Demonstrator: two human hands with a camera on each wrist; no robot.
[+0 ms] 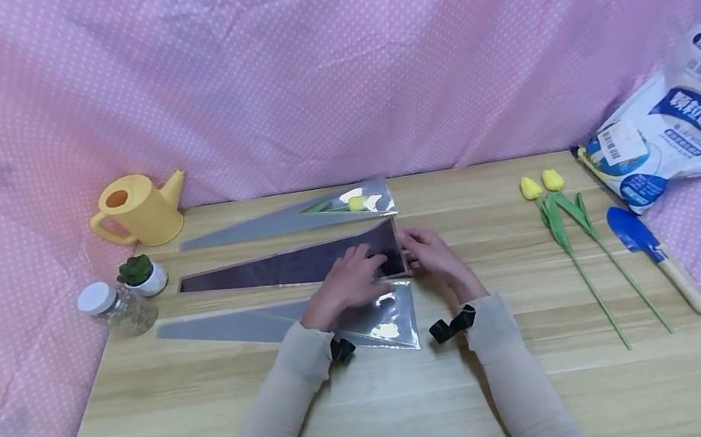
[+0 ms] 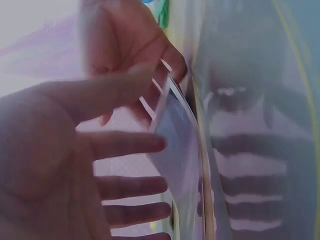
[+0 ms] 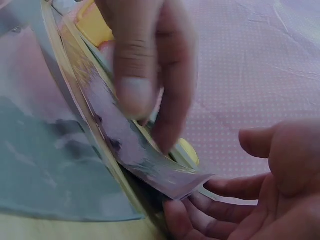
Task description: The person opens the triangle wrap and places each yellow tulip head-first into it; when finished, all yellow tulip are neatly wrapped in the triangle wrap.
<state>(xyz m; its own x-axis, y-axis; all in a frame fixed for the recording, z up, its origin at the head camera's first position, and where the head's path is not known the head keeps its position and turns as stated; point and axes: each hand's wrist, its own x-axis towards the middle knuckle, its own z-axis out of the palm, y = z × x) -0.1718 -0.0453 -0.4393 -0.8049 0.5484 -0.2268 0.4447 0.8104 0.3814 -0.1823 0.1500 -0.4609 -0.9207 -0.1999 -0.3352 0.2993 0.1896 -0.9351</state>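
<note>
A dark, tapered plastic flower sleeve (image 1: 275, 268) lies across the middle of the table, its wide end to the right. Over that wide end hovers my left hand (image 1: 355, 279), its fingers spread and fairly straight in the left wrist view. My right hand (image 1: 429, 252) is at the sleeve's right edge. In the right wrist view its fingers (image 3: 182, 220) curl at the raised corner of the sleeve (image 3: 175, 182), while the thumb stands apart. A clear sleeve (image 1: 374, 319) lies nearer, partly covered by my left arm. Farther back, another clear sleeve (image 1: 241, 229) contains a yellow tulip (image 1: 356, 203).
At the left stand a yellow watering can (image 1: 143, 210), a small potted succulent (image 1: 140, 273) and a glass jar with a white lid (image 1: 129, 311). Two yellow tulips (image 1: 560, 222), a blue trowel (image 1: 638, 232) and a printed bag (image 1: 676, 125) are to the right. A pink dotted cloth (image 1: 324, 60) hangs behind.
</note>
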